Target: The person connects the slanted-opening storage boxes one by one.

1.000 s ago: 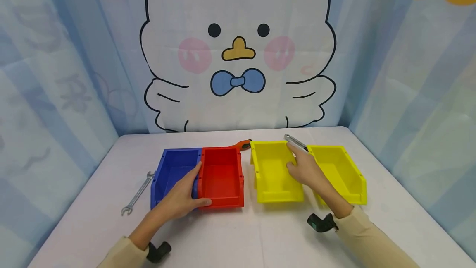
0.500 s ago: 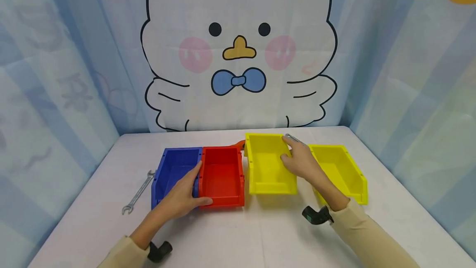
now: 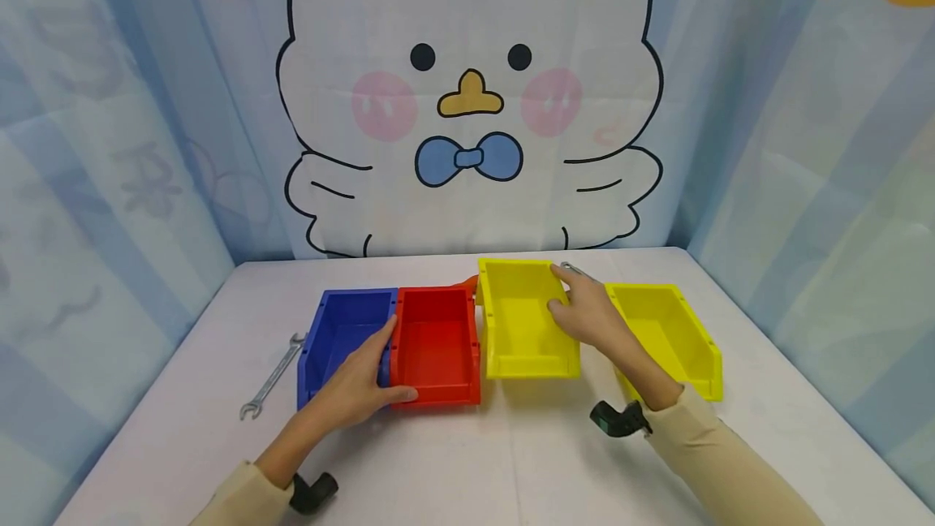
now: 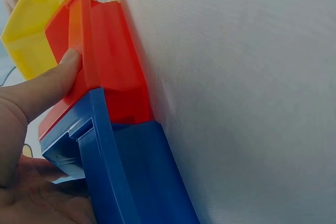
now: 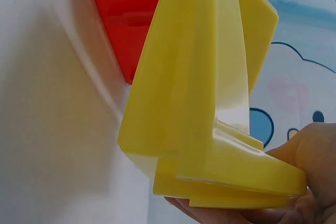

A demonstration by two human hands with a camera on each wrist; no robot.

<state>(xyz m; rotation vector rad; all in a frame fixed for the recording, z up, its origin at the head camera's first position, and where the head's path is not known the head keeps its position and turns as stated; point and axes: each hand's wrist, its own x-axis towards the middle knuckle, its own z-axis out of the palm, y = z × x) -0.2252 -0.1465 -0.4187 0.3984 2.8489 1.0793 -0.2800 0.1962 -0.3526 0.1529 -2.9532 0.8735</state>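
Observation:
My left hand (image 3: 358,386) holds the red storage bin (image 3: 437,339), thumb on its front lip and fingers along its left wall. The blue storage bin (image 3: 342,335) stands against the red one's left side, partly behind that hand. In my right hand (image 3: 588,313) is a yellow storage bin (image 3: 520,319), gripped by its right wall. It hangs above the table just right of the red bin. The right wrist view shows the underside of this yellow bin (image 5: 173,87) tilted, with the fingers curled at its rim. Another yellow bin (image 3: 661,335) rests on the table farther right, behind the forearm.
A double-ended wrench (image 3: 272,377) lies left of the blue bin. The end of a second metal wrench (image 3: 575,269) shows behind the right hand. An orange handle (image 3: 471,283) pokes out behind the red bin. Printed curtains enclose the white table (image 3: 467,461) at back and sides.
My right hand has moved the yellow bin left and up, closer to the red bin, covering more of the orange handle. The left hand stays on the red bin.

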